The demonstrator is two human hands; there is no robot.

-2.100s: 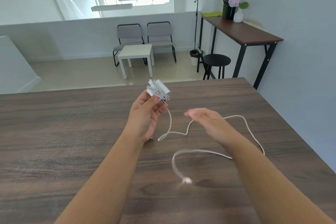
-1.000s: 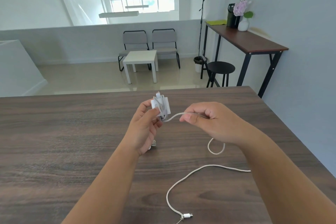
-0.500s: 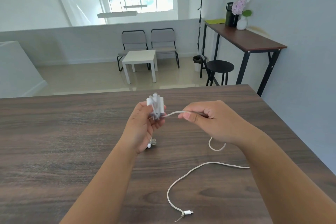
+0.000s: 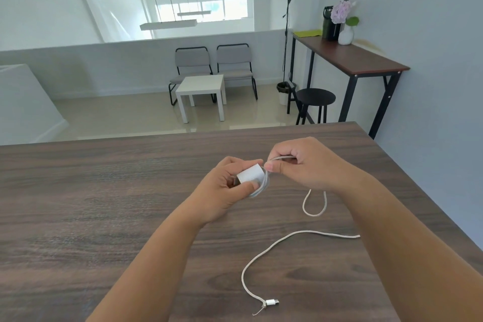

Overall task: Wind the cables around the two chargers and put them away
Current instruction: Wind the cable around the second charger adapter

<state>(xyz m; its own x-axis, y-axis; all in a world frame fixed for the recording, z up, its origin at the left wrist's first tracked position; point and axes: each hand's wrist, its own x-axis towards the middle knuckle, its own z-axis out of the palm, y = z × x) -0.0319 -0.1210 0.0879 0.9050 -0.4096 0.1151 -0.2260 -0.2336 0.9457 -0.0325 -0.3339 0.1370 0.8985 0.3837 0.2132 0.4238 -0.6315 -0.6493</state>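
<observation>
Left hand: the left hand point(image 4: 224, 191) was held above the wooden table point(image 4: 91, 204), thumb and curled fingers pinched round the white charger point(image 4: 250, 175).
Right hand: the right hand point(image 4: 303, 165) was held just beside the charger, fingers curled and thumb pressed onto the white cable point(image 4: 285, 157).
Charger: it was held clear of the tabletop, with a few turns of cable seen wound round its right end.
Cable: a loop was seen hanging below the right wrist; the rest was laid in a curve across the table, partly hidden by the right forearm.
Plug: the connector point(image 4: 271, 302) was lying on the table near the front edge.
Surroundings: a white side table point(image 4: 202, 86), two grey chairs point(image 4: 214, 63), a black stool point(image 4: 315, 97) and a tall desk point(image 4: 350, 57) were seen beyond the table.
Second charger: none could be made out.
</observation>
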